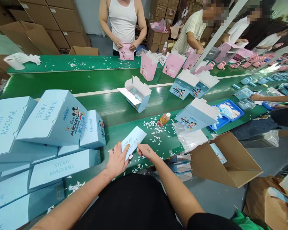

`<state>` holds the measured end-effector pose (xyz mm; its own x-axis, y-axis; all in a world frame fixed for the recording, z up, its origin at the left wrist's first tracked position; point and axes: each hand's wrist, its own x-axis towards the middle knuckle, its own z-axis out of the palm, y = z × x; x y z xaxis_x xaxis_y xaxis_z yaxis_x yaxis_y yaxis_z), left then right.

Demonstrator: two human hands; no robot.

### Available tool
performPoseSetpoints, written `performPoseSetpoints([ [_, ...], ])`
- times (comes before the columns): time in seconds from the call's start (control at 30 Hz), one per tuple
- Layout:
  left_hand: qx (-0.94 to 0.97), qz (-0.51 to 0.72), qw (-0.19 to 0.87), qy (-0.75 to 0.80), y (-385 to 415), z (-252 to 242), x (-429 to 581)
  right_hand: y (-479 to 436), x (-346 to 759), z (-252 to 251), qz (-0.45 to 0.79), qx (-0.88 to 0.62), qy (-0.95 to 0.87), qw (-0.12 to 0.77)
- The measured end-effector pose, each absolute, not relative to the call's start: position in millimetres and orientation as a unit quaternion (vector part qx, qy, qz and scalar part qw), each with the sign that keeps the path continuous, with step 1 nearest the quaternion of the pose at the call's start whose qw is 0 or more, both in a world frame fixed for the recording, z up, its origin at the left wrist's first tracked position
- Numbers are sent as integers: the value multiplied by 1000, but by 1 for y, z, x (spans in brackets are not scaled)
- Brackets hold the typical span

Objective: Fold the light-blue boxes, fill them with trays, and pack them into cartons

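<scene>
A light blue carton [137,135] printed "STORY MACHINE" lies on the green bench in front of me. My left hand [117,158] rests over its near left end, fingers spread, the thumb on the printed face. At the carton's right edge is my right hand [147,151], its fingers curled in and the thumb against the edge. Whatever those fingers pinch, if anything, is hidden. A small white tab [131,157] sticks out below the carton, between the hands. White paper scraps [156,138] are scattered around it on the bench.
Blue cartons [50,118] are piled at my left. A drink bottle [163,119] lies ahead; open blue cartons [194,115] stand to the right. Beyond runs a conveyor belt [96,107], with people working across it. An open cardboard box [227,159] sits at lower right.
</scene>
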<state>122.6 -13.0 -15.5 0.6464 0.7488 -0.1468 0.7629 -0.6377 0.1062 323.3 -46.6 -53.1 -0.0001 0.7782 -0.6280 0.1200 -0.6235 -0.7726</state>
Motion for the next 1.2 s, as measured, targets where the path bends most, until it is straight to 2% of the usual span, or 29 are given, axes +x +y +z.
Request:
performPoseSetpoints([
  [0.13,901,-39,85,423,-14,-17,121,-79,300,-60,695,-581,-335,259],
  [0.33,901,-52,96,419,-14,-21,120,-72,270,-79,670,-596,-336,289],
  [0.73,902,-38,107,417,-13,-25,117,-65,272,-71,693,-594,-326,245],
  [1.0,894,-39,121,429,-16,-24,119,-53,265,-50,667,-622,-375,168],
  [1.13,886,-36,155,436,-16,-19,112,-28,288,-18,699,-551,-444,102],
  [1.2,887,-27,172,428,-16,-12,101,1,304,4,672,-534,-503,98],
])
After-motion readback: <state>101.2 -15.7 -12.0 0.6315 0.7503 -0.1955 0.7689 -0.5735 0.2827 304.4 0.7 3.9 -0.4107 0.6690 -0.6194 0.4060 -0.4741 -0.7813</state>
